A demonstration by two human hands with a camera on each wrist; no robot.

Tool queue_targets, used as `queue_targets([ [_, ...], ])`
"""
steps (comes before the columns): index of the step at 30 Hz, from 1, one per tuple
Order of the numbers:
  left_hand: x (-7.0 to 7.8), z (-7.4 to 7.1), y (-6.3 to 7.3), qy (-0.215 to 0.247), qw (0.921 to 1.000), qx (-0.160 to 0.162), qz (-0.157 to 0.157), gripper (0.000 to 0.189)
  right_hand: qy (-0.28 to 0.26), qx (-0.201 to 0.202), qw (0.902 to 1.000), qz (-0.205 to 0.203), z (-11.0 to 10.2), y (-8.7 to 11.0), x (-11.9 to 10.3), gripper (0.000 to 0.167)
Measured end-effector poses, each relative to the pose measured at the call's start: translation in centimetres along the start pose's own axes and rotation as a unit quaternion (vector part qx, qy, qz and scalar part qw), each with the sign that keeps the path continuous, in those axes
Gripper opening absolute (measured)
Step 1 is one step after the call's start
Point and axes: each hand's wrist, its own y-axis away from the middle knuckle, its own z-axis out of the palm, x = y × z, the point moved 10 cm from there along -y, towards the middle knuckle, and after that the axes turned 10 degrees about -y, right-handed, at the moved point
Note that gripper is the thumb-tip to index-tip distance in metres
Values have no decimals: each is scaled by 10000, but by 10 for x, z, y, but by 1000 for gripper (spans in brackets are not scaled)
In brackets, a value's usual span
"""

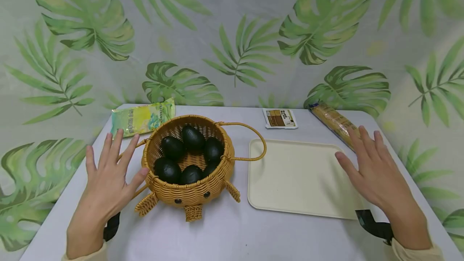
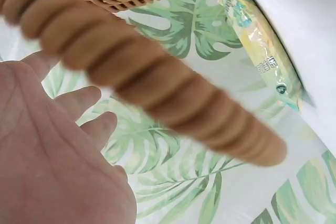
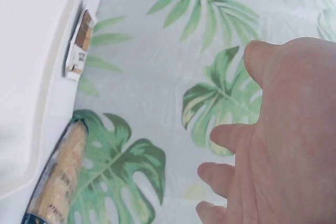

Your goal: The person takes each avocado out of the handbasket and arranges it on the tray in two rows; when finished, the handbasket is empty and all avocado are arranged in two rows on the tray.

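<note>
- Wicker basket (image 1: 192, 193) right beside my left hand (image 1: 106, 184), whose fingers (image 1: 116, 148) are spread apart; whether the thumb touches, I can't tell!
- My right hand (image 1: 377, 174), fingers apart too, hovers by the tray (image 1: 290, 176).
- Six dark avocados (image 1: 172, 147) show, all inside the basket on the desk (image 1: 181, 241).
- Nothing's held: no step under way, I'd judge; start or finish, I can't say.

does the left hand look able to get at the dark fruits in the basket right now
Probably yes: the left hand is empty and close to the basket, whose open top leaves the dark fruits uncovered; the handles jut outward, clear of the opening.
</note>
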Motion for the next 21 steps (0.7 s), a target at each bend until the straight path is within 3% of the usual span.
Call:
queue_targets([
  [7, 3, -17, -6, 326, 9991, 11, 259, 78, -412, 33, 9989, -242, -11, -16, -27, 73],
  [12, 10, -32, -14, 1059, 9933, 79, 465, 79, -1056, 198, 9927, -555, -17, -29, -59, 72],
  [17, 12, -19, -15, 2194, 9753, -133, 228, 88, -1609, 195, 9831, -855, -4, -44, -97, 67],
  [21, 13, -3, -16, 2699, 9621, -392, 41, 95, -2198, 140, 9667, -1307, 13, -58, -127, 59],
])
